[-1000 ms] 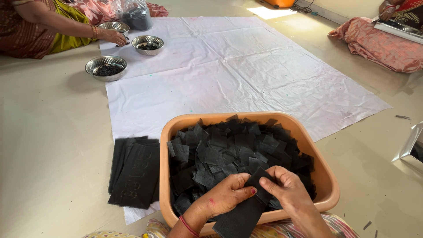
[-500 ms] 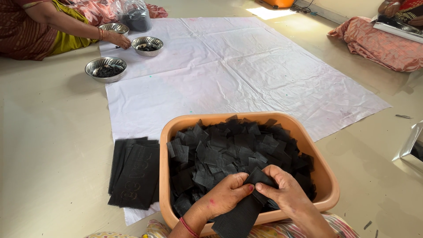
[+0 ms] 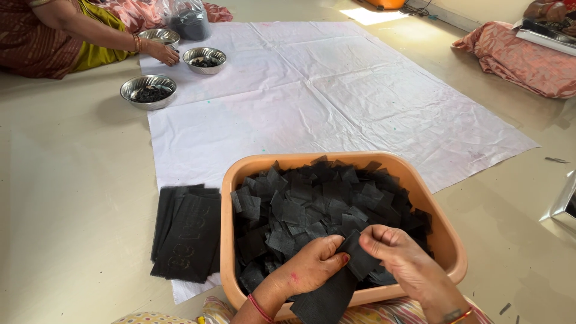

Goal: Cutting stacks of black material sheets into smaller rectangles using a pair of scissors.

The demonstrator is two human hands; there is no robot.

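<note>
Still, left hand [image 3: 312, 267] and right hand [image 3: 399, 255] grip the black strip [image 3: 336, 288], barely shifted.

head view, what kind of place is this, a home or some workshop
Probably a home room used for handwork on the floor. A white sheet is spread out, an orange tub holds black paper squares, and another person sits by steel bowls.
</note>
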